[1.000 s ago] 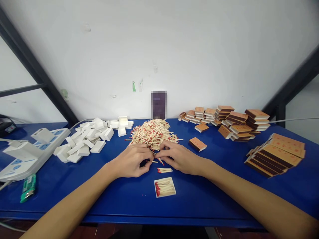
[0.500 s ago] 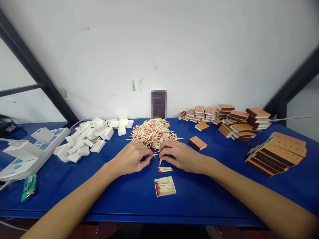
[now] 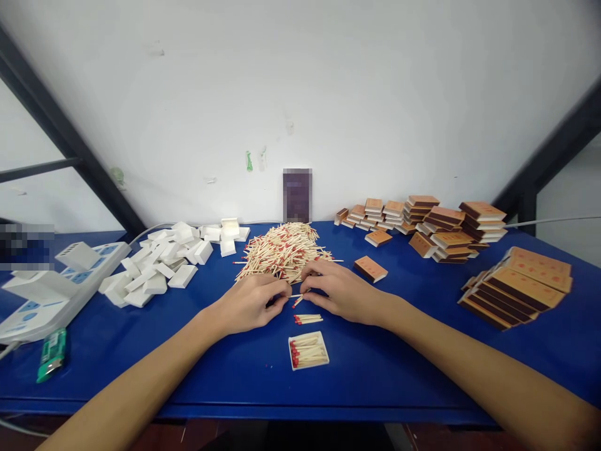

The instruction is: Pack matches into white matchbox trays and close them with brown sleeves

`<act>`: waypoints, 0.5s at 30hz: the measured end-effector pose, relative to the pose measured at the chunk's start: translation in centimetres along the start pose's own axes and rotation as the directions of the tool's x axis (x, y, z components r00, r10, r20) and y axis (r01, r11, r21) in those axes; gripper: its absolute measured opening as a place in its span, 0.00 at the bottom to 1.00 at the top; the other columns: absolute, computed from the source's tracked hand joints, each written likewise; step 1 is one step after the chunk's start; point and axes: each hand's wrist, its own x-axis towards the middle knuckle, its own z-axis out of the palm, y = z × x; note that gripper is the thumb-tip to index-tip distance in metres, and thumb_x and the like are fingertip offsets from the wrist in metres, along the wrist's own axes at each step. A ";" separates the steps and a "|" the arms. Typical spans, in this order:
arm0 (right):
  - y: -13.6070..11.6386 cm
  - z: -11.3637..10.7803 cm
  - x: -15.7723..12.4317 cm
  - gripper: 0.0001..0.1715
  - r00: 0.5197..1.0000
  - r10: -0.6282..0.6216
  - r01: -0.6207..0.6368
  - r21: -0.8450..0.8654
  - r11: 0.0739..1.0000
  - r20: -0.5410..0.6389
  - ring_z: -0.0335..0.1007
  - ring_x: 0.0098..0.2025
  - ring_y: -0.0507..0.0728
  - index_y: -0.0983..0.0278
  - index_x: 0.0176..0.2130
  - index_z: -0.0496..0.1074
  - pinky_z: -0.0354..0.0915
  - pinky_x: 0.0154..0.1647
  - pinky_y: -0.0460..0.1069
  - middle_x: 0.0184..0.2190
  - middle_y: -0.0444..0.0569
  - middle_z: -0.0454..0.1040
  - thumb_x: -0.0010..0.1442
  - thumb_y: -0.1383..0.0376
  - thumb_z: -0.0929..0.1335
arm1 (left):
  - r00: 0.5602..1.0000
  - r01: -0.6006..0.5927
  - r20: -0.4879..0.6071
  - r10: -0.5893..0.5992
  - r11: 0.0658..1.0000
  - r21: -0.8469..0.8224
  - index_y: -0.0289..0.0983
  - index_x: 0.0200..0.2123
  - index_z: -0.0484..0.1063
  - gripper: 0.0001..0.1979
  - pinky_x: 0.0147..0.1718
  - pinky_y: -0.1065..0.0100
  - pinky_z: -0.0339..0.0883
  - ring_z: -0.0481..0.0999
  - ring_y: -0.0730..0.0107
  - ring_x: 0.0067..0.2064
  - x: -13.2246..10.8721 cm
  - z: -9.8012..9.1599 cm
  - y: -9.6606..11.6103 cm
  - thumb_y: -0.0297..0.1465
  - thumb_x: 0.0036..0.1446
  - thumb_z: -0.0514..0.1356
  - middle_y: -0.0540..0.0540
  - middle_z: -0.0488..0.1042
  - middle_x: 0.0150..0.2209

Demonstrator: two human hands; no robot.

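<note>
— What is held by the left hand?

— A few matches are pinched there. The fingers are curled and pressed together at the tips, and the matches are caught between them and the thumb.

— And the right hand?

— Its fingers are drawn together too, closed on the other end of the same matches. The two sets of fingertips are almost touching. How many matches are held cannot be told.

— Where is the pile?

— Just beyond the fingertips, with its near edge touched by them. It is heaped loosely on the table.

— What is seen on the near side of the fingers?

— A small bundle is laid flat just below the right fingertips, red heads to the left. Nearer still, an open tray is set down, partly filled with matches, heads also to the left.

— And off to the sides?

— A single sleeve is lying beyond the right hand, near its knuckles. Stacks of closed boxes are ranged further right. White trays are heaped well to the left of the left fingers, with a power strip and a green lighter beyond them.
</note>
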 end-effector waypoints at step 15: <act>0.5 0.1 -0.3 0.08 0.998 0.064 -0.065 0.046 0.997 0.026 0.67 0.39 0.56 0.63 0.39 0.74 0.61 0.42 0.50 0.35 0.48 0.73 0.66 0.65 0.65 | 0.996 0.047 -0.073 -0.044 0.998 0.038 0.37 0.44 0.72 0.08 0.38 0.66 0.68 0.74 0.66 0.39 0.6 0.9 -0.1 0.30 0.64 0.55 0.46 0.75 0.37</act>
